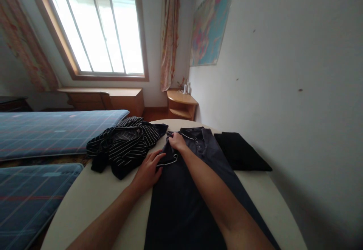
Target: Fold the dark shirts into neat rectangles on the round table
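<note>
A dark polo shirt (187, 189) lies front up along the table, its collar and buttoned placket at the far end and its hem toward me. One sleeve, with a white-trimmed cuff, is folded in over the body. My right hand (177, 142) pinches the cloth near the shoulder on the left side of the collar. Lower down, my left hand (147, 171) rests at the shirt's left edge, fingers stretched out and thumb apart, touching the folded sleeve.
The round pale table (82, 212) carries a rumpled black-and-white striped garment (127, 144) on the left and a folded black cloth (241, 151) on the right. Two blue plaid mattresses (56, 132) lie to the left. A white wall (297, 129) stands close on the right.
</note>
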### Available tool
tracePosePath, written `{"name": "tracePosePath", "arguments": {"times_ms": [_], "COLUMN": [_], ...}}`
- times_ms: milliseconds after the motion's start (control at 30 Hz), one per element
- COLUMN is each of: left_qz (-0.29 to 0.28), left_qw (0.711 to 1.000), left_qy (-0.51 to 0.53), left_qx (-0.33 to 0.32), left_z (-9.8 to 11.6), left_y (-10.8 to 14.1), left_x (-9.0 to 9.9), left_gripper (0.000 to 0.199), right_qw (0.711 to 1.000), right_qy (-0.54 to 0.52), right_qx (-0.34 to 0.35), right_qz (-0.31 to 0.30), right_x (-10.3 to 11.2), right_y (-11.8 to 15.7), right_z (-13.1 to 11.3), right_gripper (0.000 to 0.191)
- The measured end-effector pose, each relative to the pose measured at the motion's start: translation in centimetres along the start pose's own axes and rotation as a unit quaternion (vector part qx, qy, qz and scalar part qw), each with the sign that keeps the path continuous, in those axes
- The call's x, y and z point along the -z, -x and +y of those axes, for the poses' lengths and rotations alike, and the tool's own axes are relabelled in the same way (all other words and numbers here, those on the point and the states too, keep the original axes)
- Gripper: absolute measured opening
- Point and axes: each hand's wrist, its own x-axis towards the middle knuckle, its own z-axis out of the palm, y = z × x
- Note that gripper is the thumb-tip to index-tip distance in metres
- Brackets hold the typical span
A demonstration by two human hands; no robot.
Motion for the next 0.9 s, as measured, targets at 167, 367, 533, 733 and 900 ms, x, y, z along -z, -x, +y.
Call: {"name": "tracePosePath", "arguments": {"times_ms": [167,367,533,733,900], "left_qz": [0.011,0.008,0.011,0.014,0.025], "left_qw": [0.999,0.998,0.997,0.996,0.993], "left_qy": [0.018,0.05,0.067,0.086,0.101], "left_qx": [0.036,0.024,0.032,0.026,0.056], "left_z": [-0.8,-1.0,-0.8,-0.9,-1.1], "left_y": [0.1,-0.1,-0.2,-0.2,-0.3], "left_x": [-0.6,-0.7,-0.6,-0.6,-0.8], "left_gripper": [0.055,0.054,0.053,0.053,0.061], "right_qw": [0.996,0.992,0.986,0.981,0.996], "right_qy": [-0.07,-0.123,-0.158,-0.188,-0.091], "right_qx": [-0.024,-0.013,-0.022,-0.008,0.003], "right_qz": [0.047,0.038,0.046,0.036,0.019], "right_x": [1.0,1.5,1.8,1.6,2.4], "right_y": [-1.9,-1.8,-2.2,-2.0,0.9], "right_z": [0.9,2.4,2.6,2.6,3.5], "right_gripper": [0.045,0.03,0.036,0.048,0.07]}}
